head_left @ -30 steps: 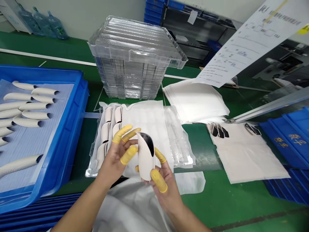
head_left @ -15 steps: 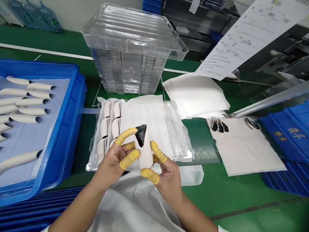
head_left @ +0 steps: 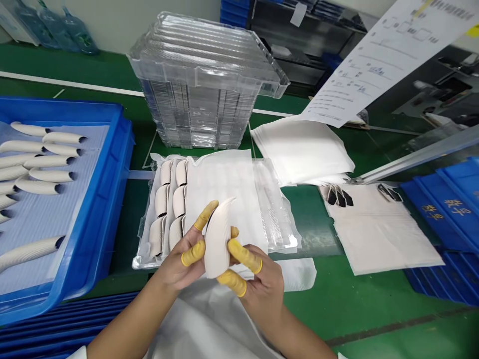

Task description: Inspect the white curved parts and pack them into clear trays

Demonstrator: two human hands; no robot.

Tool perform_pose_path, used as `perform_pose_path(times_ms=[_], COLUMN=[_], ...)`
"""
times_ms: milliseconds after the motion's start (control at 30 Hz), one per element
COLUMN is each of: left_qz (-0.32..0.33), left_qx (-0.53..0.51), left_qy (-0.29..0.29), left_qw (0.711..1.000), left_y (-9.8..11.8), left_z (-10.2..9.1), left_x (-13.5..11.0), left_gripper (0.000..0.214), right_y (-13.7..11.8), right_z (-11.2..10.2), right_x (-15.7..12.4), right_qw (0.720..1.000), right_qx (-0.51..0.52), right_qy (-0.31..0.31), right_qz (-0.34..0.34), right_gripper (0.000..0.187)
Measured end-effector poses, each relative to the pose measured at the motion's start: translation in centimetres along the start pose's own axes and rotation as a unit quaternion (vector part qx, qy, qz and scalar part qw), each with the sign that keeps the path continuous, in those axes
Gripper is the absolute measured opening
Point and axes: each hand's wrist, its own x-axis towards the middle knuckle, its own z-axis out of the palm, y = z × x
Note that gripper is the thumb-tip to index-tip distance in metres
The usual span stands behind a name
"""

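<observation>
Both hands wear yellow finger cots and hold one curved white shell part (head_left: 217, 239) upright above the near edge of a clear plastic tray (head_left: 279, 219). My left hand (head_left: 183, 257) grips its left side, my right hand (head_left: 254, 274) its lower right. The part's pale outer face is turned toward me and its tip points up. The tray holds several similar white parts (head_left: 170, 199) in its left columns, and a white foam sheet (head_left: 224, 184) covers its middle.
A blue bin (head_left: 112, 199) at the left holds several long white parts. A tall stack of clear trays (head_left: 205, 85) stands behind. White sheets (head_left: 303, 149) and a cloth with dark-tipped parts (head_left: 374, 224) lie right. Blue crates (head_left: 449, 209) sit at the far right.
The part has been rotated in my hands: its dark inner opening faced me earlier, and now only the white outer side shows. Both hands stayed in about the same place.
</observation>
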Motion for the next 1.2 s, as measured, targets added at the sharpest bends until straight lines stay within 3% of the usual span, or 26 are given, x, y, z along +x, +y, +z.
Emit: perform_pose_path(times_ms=[133,267,400,467,567,633,700,767,800,933,1033,1200], left_qz=[0.001,-0.037,-0.036,-0.016,0.018,0.039,0.055,0.077,0.093,0.156,0.144,0.124], left_qx=[-0.036,-0.056,-0.068,-0.054,0.011,0.06,0.093,0.1,0.097,0.045,-0.01,-0.075], left_qy=[-0.067,-0.157,-0.182,-0.153,-0.065,0.005,0.068,0.113,0.136,0.215,0.195,0.201], left_qw=[0.997,0.985,0.98,0.987,0.998,0.997,0.992,0.986,0.982,0.963,0.97,0.969], left_y=[-0.9,-0.8,-0.8,-0.7,-0.2,0.2,0.5,0.8,1.0,1.4,1.3,0.6], left_z=[0.0,0.7,0.1,-0.2,0.0,0.4,0.6,0.1,-0.4,-2.4,-2.7,-2.3], left_x=[-0.1,-0.1,-0.2,-0.4,-1.1,-1.7,-2.1,-2.0,-1.8,-0.1,1.1,3.0], left_gripper=[0.054,0.066,0.074,0.081,0.091,0.093,0.093,0.088,0.081,0.042,0.042,0.052], right_y=[-0.7,-1.6,-1.5,-1.1,-0.4,-0.1,-0.1,-0.2,-0.2,-0.1,0.2,0.9], right_z=[-0.5,-1.2,-1.6,-1.4,-0.4,0.3,0.7,1.0,1.2,2.3,3.6,4.3], right_x=[-0.1,-0.4,-0.9,-1.1,-1.1,-0.9,-0.4,0.0,0.1,-0.2,-0.7,-0.5], right_qw=[0.993,0.98,0.972,0.984,1.0,0.995,0.976,0.933,0.898,0.733,0.649,0.553], right_qx=[-0.062,-0.122,-0.144,-0.104,-0.022,0.025,0.1,0.227,0.299,0.526,0.6,0.652], right_qy=[-0.009,-0.027,-0.036,-0.031,0.005,0.013,-0.018,-0.068,-0.103,-0.196,-0.176,-0.114], right_qz=[-0.1,-0.155,-0.181,-0.144,-0.006,0.098,0.192,0.271,0.305,0.385,0.434,0.507], right_gripper=[0.059,0.067,0.061,0.056,0.057,0.051,0.048,0.052,0.056,0.071,0.074,0.05])
